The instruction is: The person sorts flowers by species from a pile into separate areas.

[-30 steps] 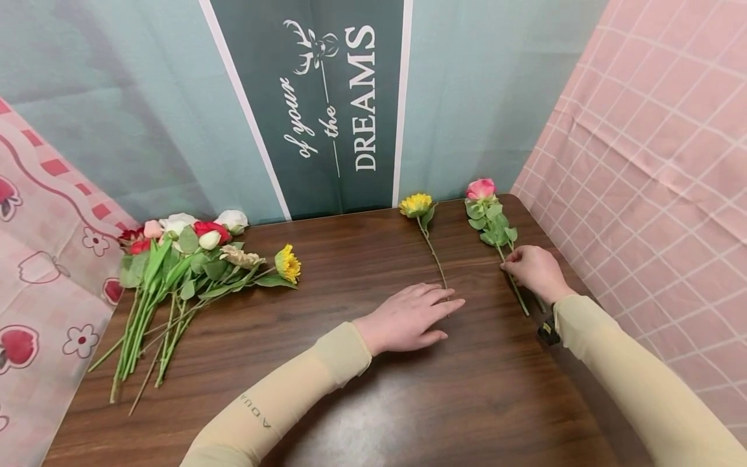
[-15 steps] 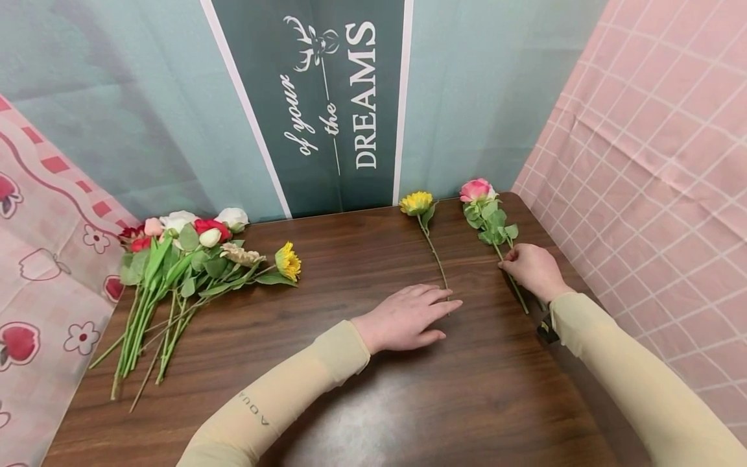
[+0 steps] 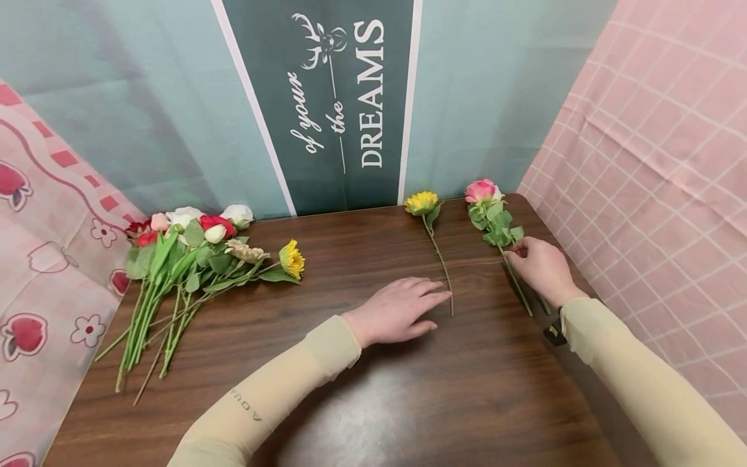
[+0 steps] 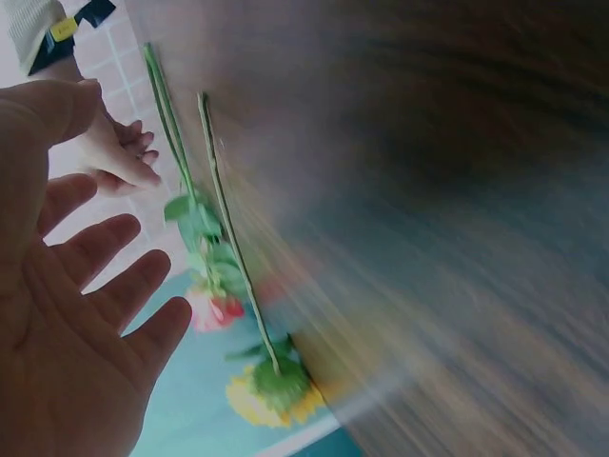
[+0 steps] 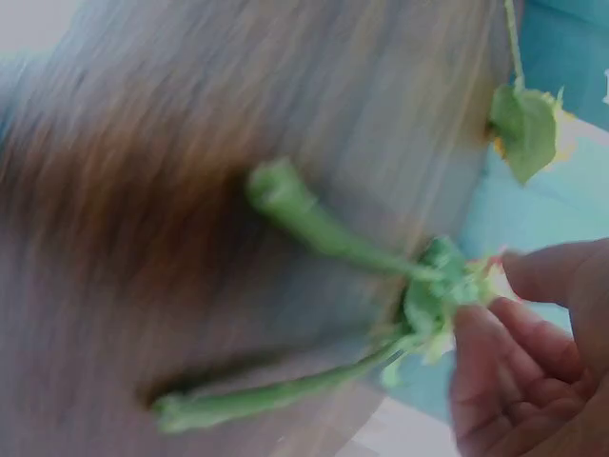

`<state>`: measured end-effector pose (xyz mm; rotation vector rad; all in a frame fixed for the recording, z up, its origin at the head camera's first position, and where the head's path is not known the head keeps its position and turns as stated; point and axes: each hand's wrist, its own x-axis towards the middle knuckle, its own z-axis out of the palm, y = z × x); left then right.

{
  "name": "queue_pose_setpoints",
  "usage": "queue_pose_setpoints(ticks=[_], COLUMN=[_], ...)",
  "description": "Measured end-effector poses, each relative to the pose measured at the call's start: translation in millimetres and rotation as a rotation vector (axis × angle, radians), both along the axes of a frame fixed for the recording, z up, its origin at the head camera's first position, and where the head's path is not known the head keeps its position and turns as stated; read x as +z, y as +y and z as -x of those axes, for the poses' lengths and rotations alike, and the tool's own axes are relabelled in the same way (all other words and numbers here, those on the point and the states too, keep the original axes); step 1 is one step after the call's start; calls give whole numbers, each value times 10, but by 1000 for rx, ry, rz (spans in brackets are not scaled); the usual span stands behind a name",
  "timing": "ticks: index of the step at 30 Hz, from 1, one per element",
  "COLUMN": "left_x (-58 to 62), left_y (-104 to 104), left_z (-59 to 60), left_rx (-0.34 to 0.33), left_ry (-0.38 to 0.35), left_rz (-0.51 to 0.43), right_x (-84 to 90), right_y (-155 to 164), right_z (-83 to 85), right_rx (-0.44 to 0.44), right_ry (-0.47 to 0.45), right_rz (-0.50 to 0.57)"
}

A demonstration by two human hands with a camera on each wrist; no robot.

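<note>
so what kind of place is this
Probably a staged tabletop set for flower arranging: a wooden table hemmed in by hung cloth backdrops, with a bunch of flowers lying on it.

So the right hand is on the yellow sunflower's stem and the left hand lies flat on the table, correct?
Not quite: the head view shows the right hand on the pink rose stem, not the yellow sunflower. The left hand does lie flat on the table.

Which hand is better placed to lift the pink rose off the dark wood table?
Right, probably. The right hand already pinches the leafy stem of the pink rose, while the left hand lies flat on the dark wood table beside the single yellow sunflower.
</note>
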<state>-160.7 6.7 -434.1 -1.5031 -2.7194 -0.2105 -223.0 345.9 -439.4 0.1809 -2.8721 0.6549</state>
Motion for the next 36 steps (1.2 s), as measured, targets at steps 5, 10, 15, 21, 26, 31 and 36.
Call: queue_pose_setpoints(ticks=[5,10,15,21,26,31,36], left_x=[34,83,106,160,252,244,165], left_y=[-332,-811,-1472,-2477,-3220,-3632,-3708], left_z=[53,62,34,-79,-235,-305,-321], left_rx=[73,187,347,598,818,869,853], left_ry=[-41,-75,5,103,67,-38,-125], left_rz=[-69,-114,-163,-252,-257,-167,-77], right_x=[66,50,25,79,81,49,10], right_y=[-237,-600,-1059,-1731,-2328,-2839,-3219], right_z=[-67,-132,-216,-331,-448,-606,-716], right_rx=[114,209,358,582,742,873,956], right_ry=[67,20,5,27,8,-37,-72], right_rz=[29,35,5,-97,-195,-291,-332])
